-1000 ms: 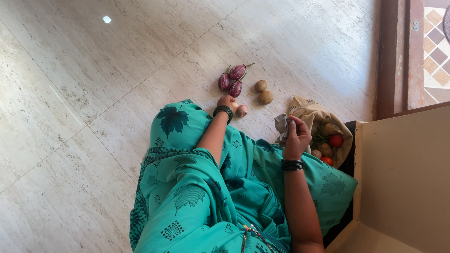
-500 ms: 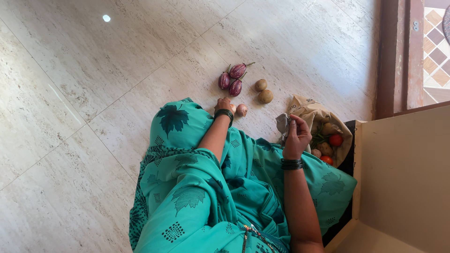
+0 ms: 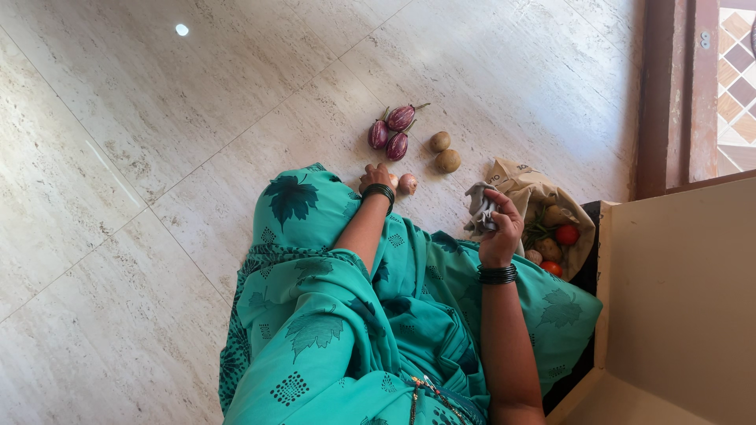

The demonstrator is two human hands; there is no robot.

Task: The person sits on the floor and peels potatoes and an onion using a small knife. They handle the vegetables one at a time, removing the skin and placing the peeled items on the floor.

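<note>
Vegetables are coming out of the bag onto the floor, and that's the work on show. Left hand point(image 3: 376, 175) is down at the tiles past the knee, fingers curled close around something small; I can't tell whether it's gripping or just resting there. A pinkish onion point(image 3: 407, 184) sits just beside that hand. Further out, three purple brinjals point(image 3: 392, 131) lie bunched together, touching, and next to them two brown potatoes point(image 3: 443, 152) side by side.

Right hand point(image 3: 499, 224) is up at the mouth of the brown paper bag point(image 3: 516, 175), fingers closed on a bunch of its crumpled grey edge, holding it open. Inside the bag there are red tomatoes point(image 3: 567, 234), more potatoes and some green stalks, so plenty is left in there.

By my reckoning it's early to midway: a handful laid out on the marble floor point(image 3: 157, 157), the bulk of the bag not yet emptied. A green leaf-print sari point(image 3: 331, 315) covers the lap, a cardboard box point(image 3: 677, 299) stands at the right, and a wooden door frame point(image 3: 669, 86) sits beyond.
</note>
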